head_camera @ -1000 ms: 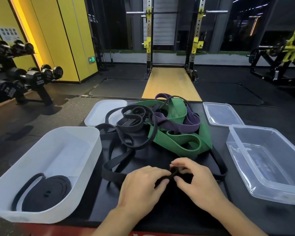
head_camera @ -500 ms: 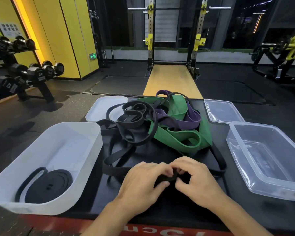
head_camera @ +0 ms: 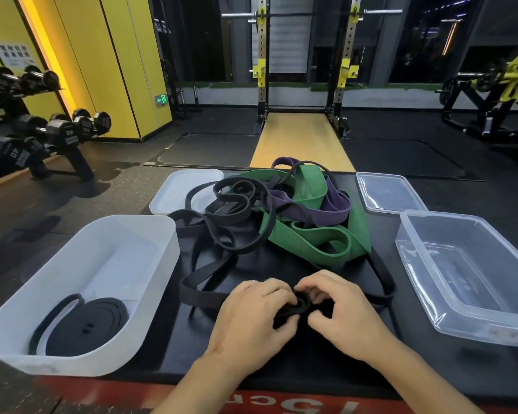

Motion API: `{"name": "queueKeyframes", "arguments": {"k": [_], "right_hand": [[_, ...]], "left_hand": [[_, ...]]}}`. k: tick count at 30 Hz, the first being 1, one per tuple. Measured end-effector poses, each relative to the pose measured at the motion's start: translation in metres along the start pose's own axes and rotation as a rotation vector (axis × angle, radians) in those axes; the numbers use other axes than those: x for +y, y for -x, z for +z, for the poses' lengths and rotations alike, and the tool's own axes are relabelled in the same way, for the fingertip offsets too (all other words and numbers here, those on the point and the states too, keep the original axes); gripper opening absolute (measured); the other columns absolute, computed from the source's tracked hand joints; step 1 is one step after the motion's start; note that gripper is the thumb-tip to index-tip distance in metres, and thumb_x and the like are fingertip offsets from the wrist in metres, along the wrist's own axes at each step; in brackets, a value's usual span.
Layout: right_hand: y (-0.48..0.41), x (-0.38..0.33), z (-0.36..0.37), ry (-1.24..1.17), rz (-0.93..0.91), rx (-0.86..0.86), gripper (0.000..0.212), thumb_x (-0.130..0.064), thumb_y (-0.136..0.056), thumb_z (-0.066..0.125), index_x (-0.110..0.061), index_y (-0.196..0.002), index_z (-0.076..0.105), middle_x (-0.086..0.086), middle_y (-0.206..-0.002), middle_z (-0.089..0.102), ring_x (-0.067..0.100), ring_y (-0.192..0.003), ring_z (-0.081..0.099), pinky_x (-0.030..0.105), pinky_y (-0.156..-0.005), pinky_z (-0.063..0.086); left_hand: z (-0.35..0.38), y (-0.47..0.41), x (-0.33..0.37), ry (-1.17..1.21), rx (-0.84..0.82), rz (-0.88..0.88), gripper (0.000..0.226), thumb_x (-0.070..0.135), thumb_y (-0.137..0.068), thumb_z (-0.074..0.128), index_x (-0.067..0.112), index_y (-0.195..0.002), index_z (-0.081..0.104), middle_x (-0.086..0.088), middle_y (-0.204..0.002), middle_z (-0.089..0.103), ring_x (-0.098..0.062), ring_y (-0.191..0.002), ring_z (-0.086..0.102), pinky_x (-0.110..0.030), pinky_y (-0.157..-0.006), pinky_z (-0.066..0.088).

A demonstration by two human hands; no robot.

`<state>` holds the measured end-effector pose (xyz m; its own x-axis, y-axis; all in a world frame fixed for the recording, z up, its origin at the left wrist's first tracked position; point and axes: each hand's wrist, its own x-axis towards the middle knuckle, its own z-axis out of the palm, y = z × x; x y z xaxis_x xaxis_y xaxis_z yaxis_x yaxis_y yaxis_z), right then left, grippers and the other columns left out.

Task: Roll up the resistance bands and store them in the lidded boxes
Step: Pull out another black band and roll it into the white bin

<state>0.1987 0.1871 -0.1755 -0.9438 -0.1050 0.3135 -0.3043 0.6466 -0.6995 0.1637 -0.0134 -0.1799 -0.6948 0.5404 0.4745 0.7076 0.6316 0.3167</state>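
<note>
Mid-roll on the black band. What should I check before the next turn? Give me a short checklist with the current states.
1. Grip on the coil: left hand and right hand both pinch the black band: ok.
2. Coil tightness: fingers hide most of it: cannot tell.
3. Free length clear: the strand on the right runs up under the green band: not ok.
4. Room in the white box: it holds one rolled band, with bare floor beside it: ok.
5. Clear box open: ok.
6. Lids out of the way: white lid and clear lid lie behind the boxes: ok.
</note>
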Motion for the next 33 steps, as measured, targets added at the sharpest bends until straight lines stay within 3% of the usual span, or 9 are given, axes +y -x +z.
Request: {"name": "queueKeyframes", "arguments": {"k": [2, 4, 9, 13, 22, 25, 28, 31, 33], "right_hand": [[0.0, 0.001, -0.001, -0.053, 0.024, 0.027, 0.048, -0.011, -0.069, 0.059, -0.037, -0.108, 0.069, -0.016, -0.106, 0.068, 0.013, -0.1, 0.067, 0.024, -0.087, 0.055], [0.0, 0.001, -0.001, -0.119, 0.053, 0.035, 0.048, -0.009, -0.07, 0.058, -0.038, -0.107, 0.066, -0.016, -0.106, 0.07, 0.013, -0.102, 0.068, 0.026, -0.088, 0.056], [0.002, -0.001, 0.0, -0.137, 0.063, 0.031, 0.045, -0.002, -0.075, 0.065, -0.036, -0.106, 0.062, -0.018, -0.105, 0.07, 0.011, -0.103, 0.069, 0.026, -0.09, 0.056], [0.004, -0.006, 0.002, 0.155, 0.025, 0.011, 0.036, -0.039, -0.073, 0.061, -0.041, -0.11, 0.063, -0.027, -0.106, 0.059, 0.005, -0.105, 0.057, 0.018, -0.085, 0.048], [0.001, -0.003, 0.003, 0.232, 0.018, 0.0, 0.028, -0.049, -0.071, 0.058, -0.04, -0.096, 0.066, -0.023, -0.098, 0.053, 0.006, -0.098, 0.052, 0.019, -0.081, 0.041], [0.001, -0.001, 0.004, 0.239, 0.051, 0.003, 0.029, -0.052, -0.07, 0.058, -0.04, -0.096, 0.067, -0.02, -0.1, 0.052, 0.006, -0.099, 0.052, 0.021, -0.082, 0.043], [0.001, -0.001, 0.004, 0.252, 0.078, 0.003, 0.034, -0.057, -0.07, 0.056, -0.042, -0.098, 0.069, -0.021, -0.1, 0.05, 0.004, -0.099, 0.05, 0.018, -0.082, 0.041], [0.001, -0.002, 0.003, 0.254, 0.096, -0.01, 0.037, -0.057, -0.071, 0.055, -0.042, -0.101, 0.07, -0.022, -0.1, 0.05, 0.002, -0.1, 0.05, 0.019, -0.083, 0.042], [0.002, -0.004, 0.002, 0.242, 0.102, -0.012, 0.038, -0.055, -0.072, 0.053, -0.042, -0.104, 0.07, -0.022, -0.1, 0.052, 0.003, -0.101, 0.051, 0.022, -0.085, 0.045]], "left_hand": [[0.0, -0.001, 0.0, -0.021, -0.025, 0.033, 0.022, 0.045, -0.09, 0.06, 0.035, -0.102, 0.074, 0.025, -0.118, 0.066, 0.004, -0.107, 0.06, -0.019, -0.107, 0.034], [-0.001, -0.001, 0.0, -0.035, -0.057, 0.043, 0.025, 0.047, -0.094, 0.055, 0.035, -0.107, 0.073, 0.025, -0.13, 0.063, 0.007, -0.119, 0.055, -0.017, -0.111, 0.029], [-0.002, -0.002, -0.001, -0.021, -0.036, 0.057, 0.025, 0.046, -0.095, 0.055, 0.037, -0.109, 0.074, 0.025, -0.119, 0.067, 0.004, -0.108, 0.059, -0.019, -0.1, 0.039], [0.0, -0.002, -0.003, 0.003, 0.001, 0.074, 0.025, 0.045, -0.095, 0.058, 0.036, -0.11, 0.075, 0.021, -0.106, 0.067, 0.0, -0.1, 0.059, -0.021, -0.1, 0.041], [0.0, -0.001, -0.006, 0.081, -0.005, 0.065, 0.02, 0.031, -0.087, 0.076, 0.033, -0.107, 0.074, 0.018, -0.099, 0.073, 0.002, -0.095, 0.067, -0.017, -0.121, 0.018], [-0.005, -0.003, -0.002, 0.114, -0.032, -0.015, 0.027, 0.032, -0.085, 0.079, 0.039, -0.107, 0.065, 0.024, -0.102, 0.073, 0.008, -0.101, 0.061, -0.016, -0.115, 0.028], [-0.009, -0.003, 0.002, 0.166, -0.079, -0.175, 0.041, 0.041, -0.087, 0.076, 0.044, -0.101, 0.037, 0.035, -0.104, 0.069, 0.023, -0.106, 0.042, -0.004, -0.089, 0.035], [-0.007, -0.004, 0.002, 0.14, -0.093, -0.183, 0.035, 0.041, -0.092, 0.072, 0.044, -0.115, 0.046, 0.035, -0.107, 0.069, 0.034, -0.111, 0.03, 0.003, -0.094, 0.022], [-0.007, -0.005, 0.003, 0.105, -0.091, -0.185, 0.04, 0.042, -0.093, 0.071, 0.046, -0.126, 0.048, 0.037, -0.11, 0.068, 0.023, -0.119, 0.038, 0.0, -0.097, 0.021]]}}
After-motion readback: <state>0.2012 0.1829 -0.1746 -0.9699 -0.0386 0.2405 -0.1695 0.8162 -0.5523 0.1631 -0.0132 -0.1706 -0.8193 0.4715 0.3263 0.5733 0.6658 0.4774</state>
